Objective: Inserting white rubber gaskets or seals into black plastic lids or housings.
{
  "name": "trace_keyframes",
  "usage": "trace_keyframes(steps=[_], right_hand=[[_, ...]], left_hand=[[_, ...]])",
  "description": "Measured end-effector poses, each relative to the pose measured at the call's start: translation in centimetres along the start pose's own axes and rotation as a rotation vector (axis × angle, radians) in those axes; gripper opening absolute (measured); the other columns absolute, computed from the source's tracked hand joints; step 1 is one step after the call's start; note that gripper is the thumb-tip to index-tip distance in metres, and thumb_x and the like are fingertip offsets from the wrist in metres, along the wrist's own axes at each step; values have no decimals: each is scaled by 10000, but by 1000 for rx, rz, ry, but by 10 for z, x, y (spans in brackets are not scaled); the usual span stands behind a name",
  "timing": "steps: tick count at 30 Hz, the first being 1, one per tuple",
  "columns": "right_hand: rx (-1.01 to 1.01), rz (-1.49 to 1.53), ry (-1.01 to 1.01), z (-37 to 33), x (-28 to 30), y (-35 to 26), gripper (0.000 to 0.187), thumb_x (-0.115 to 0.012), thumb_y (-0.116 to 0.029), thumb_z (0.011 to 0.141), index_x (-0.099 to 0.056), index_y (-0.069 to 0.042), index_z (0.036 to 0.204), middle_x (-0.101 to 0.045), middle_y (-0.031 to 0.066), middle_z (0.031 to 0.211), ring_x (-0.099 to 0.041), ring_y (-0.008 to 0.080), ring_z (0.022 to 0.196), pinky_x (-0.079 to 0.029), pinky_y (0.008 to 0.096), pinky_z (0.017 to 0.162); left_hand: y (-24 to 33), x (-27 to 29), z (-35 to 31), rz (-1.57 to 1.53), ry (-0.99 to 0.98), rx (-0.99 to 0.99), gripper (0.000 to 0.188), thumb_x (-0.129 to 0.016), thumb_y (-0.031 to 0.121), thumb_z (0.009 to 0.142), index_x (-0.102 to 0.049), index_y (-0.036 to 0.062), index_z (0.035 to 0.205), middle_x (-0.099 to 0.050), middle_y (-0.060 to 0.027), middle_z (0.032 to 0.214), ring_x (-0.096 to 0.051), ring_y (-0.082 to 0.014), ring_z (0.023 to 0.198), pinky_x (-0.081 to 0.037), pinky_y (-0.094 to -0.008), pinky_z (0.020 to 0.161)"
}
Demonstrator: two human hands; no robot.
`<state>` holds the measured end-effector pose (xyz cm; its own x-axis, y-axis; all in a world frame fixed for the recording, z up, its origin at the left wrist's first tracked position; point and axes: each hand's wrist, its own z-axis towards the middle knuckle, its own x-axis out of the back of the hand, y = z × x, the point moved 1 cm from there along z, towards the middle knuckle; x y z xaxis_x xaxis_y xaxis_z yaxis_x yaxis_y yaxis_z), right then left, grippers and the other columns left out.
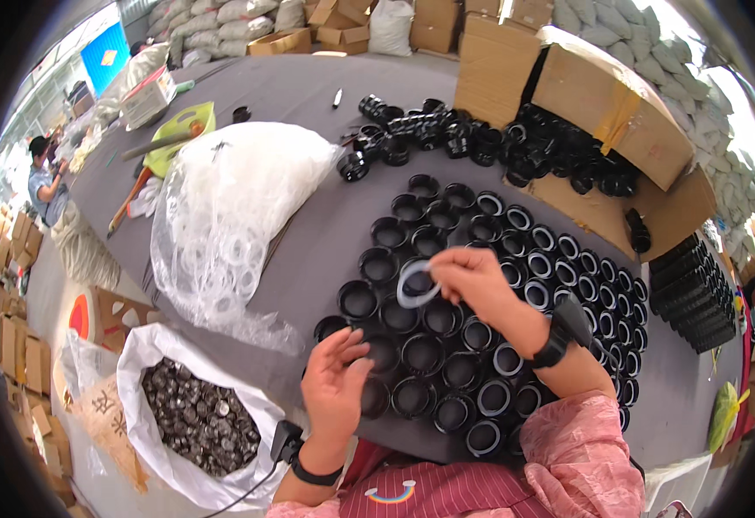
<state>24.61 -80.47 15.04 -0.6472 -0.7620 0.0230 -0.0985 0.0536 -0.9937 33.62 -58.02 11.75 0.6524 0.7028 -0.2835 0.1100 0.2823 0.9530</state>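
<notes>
My right hand [481, 281] pinches a translucent white ring [406, 300] between thumb and fingertips. It holds this ring above the rows of round black collars standing on the table. My left hand [333, 384] is raised by the near left corner of those rows, fingers apart and slightly curled, with nothing seen in it. Beneath the hands, several black collars [422, 352] have plain dark openings. Those farther right, such as one collar [493, 396], show a pale ring around the opening.
A clear plastic bag [231, 190] of white rings lies left on the grey table [308, 91]. Below it, a white sack [140, 397] holds dark metallic caps. Loose black parts [429, 129] spill from a cardboard box [606, 95]; stacked black parts [693, 289] stand at right. A person [47, 181] works far left.
</notes>
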Motion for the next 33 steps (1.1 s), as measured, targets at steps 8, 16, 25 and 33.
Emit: trace_keyframes(steps=[8,16,25,33], right_hand=[[13,-82,487,114,113,23,161,-606,-91,801,-638,-5,933,-622,36,693,-573,89,528,-410,204,405],[-127,-273,619,158,125,34,106,-596,-52,786,-637,-3,871,-623,59,672,-556,103,484,-372,220,363],[177,-848,690,180,136,49,120,-563,-77,726,-652,-1,755,-647,191,743,-643,340,688,-513,409,645],[321,-1130,582,144,116,20,180,-615,-194,754,-634,-21,802,-625,196,803,-601,375,807,-469,447,717]], left_hand=[[15,32,-5,-54,123,0,268,-540,-51,845,-519,-8,1109,-608,-120,996,-609,-166,870,-541,-302,759],[11,62,-1,8,253,-51,161,-552,35,870,-557,-4,1026,-613,-100,916,-613,-159,770,-546,-303,682],[11,71,1,26,286,-50,149,-541,29,872,-559,-3,1017,-613,-97,899,-610,-160,753,-540,-301,683],[25,88,38,237,277,-212,114,-546,-19,864,-574,-29,973,-634,-90,874,-615,-141,772,-515,-267,734]])
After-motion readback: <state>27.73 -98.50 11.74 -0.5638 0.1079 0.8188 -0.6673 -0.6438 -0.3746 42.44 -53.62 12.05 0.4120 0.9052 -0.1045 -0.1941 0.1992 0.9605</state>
